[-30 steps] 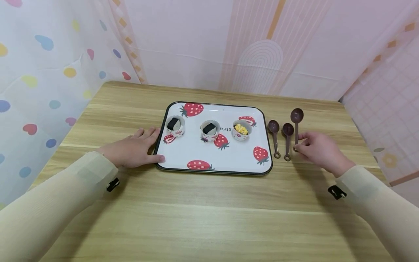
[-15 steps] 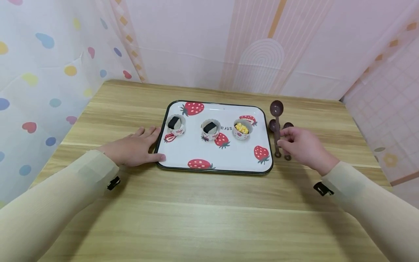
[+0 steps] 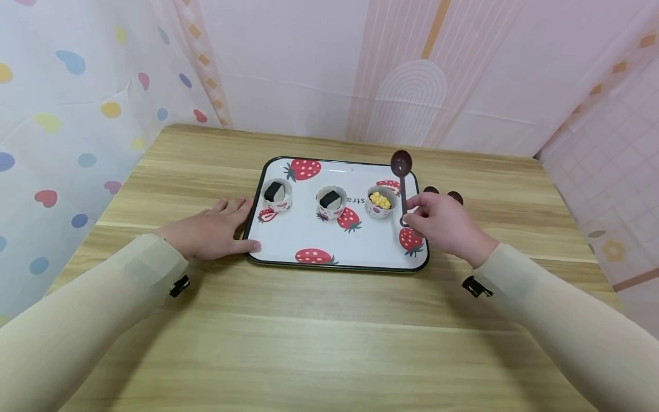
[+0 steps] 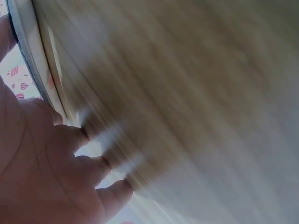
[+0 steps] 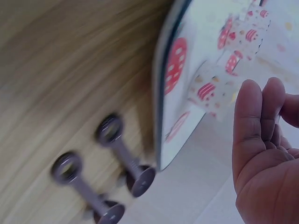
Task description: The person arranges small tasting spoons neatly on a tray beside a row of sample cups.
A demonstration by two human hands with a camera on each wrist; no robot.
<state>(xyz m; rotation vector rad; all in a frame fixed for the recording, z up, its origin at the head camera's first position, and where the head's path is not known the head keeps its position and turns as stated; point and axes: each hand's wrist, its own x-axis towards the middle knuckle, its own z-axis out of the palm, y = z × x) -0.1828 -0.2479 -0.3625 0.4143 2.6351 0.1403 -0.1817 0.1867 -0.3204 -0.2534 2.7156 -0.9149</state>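
My right hand [image 3: 447, 224] pinches the handle of a dark brown measuring spoon [image 3: 401, 165] over the right side of a white strawberry-print tray [image 3: 278, 246]. Just left of that spoon, a paper cup with yellow bits [image 3: 380, 201] stands on the tray. Two more paper cups, each with a black-and-white rice ball, are at the tray's middle [image 3: 331, 201] and left [image 3: 276, 194]. At the tray's lower left corner rests my left hand [image 3: 208, 233], fingers spread on the table and thumb over the rim. The right wrist view hides the held spoon behind the fingers.
Two smaller brown measuring spoons, one nearer the tray [image 5: 122, 151] and one farther off [image 5: 86, 186], lie on the wooden table [image 3: 329, 343] right of the tray. Patterned cloth [image 3: 288, 68] hangs behind the table and at both sides.
My right hand has lifted the largest measuring spoon from the table's right and carried it left, past the other spoons, to above the tray. The left hand stays in place.
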